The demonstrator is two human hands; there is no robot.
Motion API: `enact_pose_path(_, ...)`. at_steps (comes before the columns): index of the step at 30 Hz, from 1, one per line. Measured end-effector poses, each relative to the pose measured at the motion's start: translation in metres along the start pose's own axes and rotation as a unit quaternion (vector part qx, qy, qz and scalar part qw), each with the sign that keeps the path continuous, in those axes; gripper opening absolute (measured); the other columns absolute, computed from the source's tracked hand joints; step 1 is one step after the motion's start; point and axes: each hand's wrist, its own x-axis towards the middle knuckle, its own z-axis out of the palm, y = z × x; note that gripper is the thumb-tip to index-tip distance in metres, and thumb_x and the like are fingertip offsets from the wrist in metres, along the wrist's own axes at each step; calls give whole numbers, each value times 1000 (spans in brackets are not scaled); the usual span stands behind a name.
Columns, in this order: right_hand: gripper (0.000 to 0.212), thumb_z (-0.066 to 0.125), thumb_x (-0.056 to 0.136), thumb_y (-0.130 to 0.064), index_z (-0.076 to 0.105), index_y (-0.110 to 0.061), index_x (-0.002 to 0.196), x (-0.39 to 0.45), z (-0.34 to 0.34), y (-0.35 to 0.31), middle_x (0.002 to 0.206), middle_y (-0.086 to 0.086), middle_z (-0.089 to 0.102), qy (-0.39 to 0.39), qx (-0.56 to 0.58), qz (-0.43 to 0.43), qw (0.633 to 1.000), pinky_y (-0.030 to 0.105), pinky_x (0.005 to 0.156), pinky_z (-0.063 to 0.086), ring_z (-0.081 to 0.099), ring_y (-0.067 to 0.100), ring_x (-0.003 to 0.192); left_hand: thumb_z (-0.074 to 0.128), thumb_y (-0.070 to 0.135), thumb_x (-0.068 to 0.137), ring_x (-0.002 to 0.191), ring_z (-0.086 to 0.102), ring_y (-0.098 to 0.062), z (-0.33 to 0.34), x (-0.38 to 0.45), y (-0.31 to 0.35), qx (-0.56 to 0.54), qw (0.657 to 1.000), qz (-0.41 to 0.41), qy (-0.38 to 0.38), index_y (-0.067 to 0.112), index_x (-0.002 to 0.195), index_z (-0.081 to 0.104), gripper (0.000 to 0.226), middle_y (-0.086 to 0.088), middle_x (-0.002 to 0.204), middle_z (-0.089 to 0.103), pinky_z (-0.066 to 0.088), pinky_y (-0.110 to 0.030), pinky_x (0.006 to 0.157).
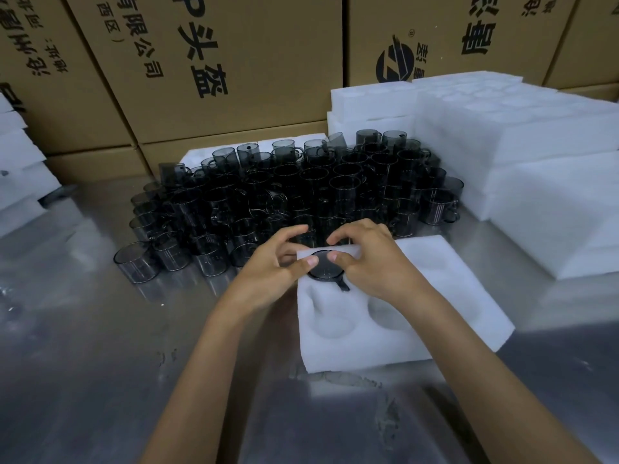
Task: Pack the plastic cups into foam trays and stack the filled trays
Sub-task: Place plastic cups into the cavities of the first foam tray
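Note:
A white foam tray [395, 333] with round pockets lies on the steel table in front of me. One smoky dark plastic cup [326, 267] sits bottom-up in its far-left pocket, handle pointing toward me. My left hand [271, 266] and my right hand [371, 259] flank that cup, both thumbs pressing on its base and the fingers curled over the tray's far edge. Two near pockets and the far-right one show no cup. Behind the tray stands a dense crowd of several identical cups [294, 192].
Stacks of white foam trays [522, 155] rise at the right, and more foam [16, 169] lies at the left edge. Printed cardboard cartons [207, 61] wall off the back. Bare steel tabletop [100, 346] stretches at the near left.

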Motion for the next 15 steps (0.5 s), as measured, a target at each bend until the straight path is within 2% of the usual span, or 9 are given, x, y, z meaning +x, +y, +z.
enact_pose_path(2, 23, 63, 97, -23, 63, -24, 120, 0, 1, -1, 129, -6, 48, -2, -6, 2, 1000, 19, 94, 23, 29, 7, 122, 69, 17, 92, 100, 65, 2, 6, 1, -1, 33, 998, 33, 43, 29, 134, 55, 46, 9, 106, 71, 49, -13, 84)
enact_pose_path(4, 23, 63, 97, -22, 63, -24, 120, 0, 1, -1, 130, -6, 48, -2, -5, 5, 1000, 19, 95, 23, 30, 10, 126, 68, 14, 93, 101, 61, -4, 11, 4, -3, 95, 977, 95, 164, 27, 125, 64, 35, 7, 109, 66, 47, -20, 85)
enact_pose_path(6, 21, 62, 97, -22, 64, -24, 119, 0, 0, 0, 130, -6, 49, 1, 3, 4, 1000, 19, 95, 23, 30, 10, 127, 61, 11, 95, 115, 52, -8, 11, 7, -6, 155, 936, 133, 286, 22, 119, 68, 26, 5, 122, 61, 43, -24, 95)
enact_pose_path(7, 20, 62, 97, -22, 64, -24, 117, -1, 0, 1, 129, -6, 50, 3, 7, 2, 1000, 19, 95, 23, 31, 10, 127, 58, 11, 96, 125, 45, -10, 9, 8, -9, 183, 920, 136, 318, 19, 119, 68, 26, 4, 130, 56, 39, -27, 103)
enact_pose_path(10, 18, 58, 99, -20, 66, -24, 114, -3, 1, 2, 121, -10, 51, 9, 16, -8, 1000, 19, 95, 24, 33, 9, 123, 55, 10, 96, 149, 21, -19, 2, 14, -20, 268, 903, 115, 316, 14, 126, 64, 31, -4, 153, 40, 19, -38, 121)
enact_pose_path(13, 21, 53, 100, -13, 68, -26, 105, -4, -1, 1, 109, -15, 54, 25, 94, -3, 995, 16, 93, 32, 45, 9, 116, 53, 12, 97, 154, 8, -23, 1, 19, -27, 371, 879, 117, 277, 13, 130, 63, 35, -9, 161, 30, 8, -41, 123)
enact_pose_path(15, 21, 53, 100, -12, 71, -23, 101, -3, -6, 0, 109, -10, 60, 35, 154, 14, 987, 6, 83, 38, 54, 0, 101, 52, 15, 97, 154, 6, -25, 1, 24, -26, 439, 852, 123, 257, 14, 128, 64, 34, -11, 162, 28, 2, -41, 124)
